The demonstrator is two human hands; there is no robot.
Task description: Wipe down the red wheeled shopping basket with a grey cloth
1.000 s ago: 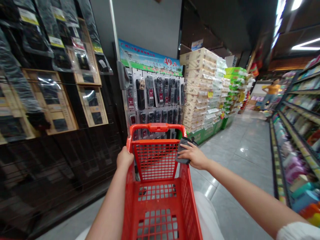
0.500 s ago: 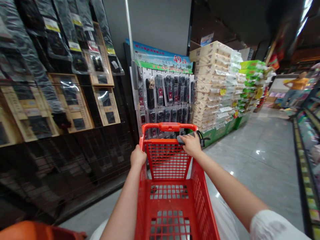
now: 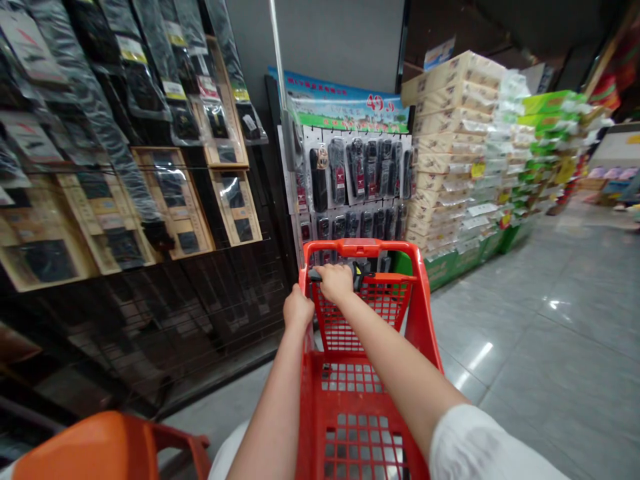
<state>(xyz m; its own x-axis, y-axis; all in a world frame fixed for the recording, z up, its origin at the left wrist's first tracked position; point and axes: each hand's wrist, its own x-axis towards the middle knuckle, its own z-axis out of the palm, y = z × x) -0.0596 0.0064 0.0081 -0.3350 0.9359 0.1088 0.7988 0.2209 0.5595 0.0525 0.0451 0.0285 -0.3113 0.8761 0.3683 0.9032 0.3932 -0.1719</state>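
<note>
A red plastic rolling shopping basket (image 3: 363, 403) stands before me with its mesh floor and back panel showing. My left hand (image 3: 299, 310) is closed around the upper left corner of its frame. Just to the right, my right hand (image 3: 336, 283) is wrapped over a dark grey handheld object (image 3: 358, 273) with black and yellow parts, at the basket's inner crossbar. Its exact kind is unclear, as my fingers cover much of it. My right forearm passes over the basket's interior.
Packaged belts hang on the dark rack (image 3: 240, 287) at left, with boxed ones (image 3: 173, 203) lower down. A belt display board (image 3: 357, 177) stands ahead. Stacked cartons (image 3: 453, 157) line the right side beside the tiled floor (image 3: 555, 320). An orange stool (image 3: 95, 450) sits at lower left.
My right hand has moved left along the crossbar with the grey object, close to my left hand. The view has turned left, and more of the orange stool shows.
</note>
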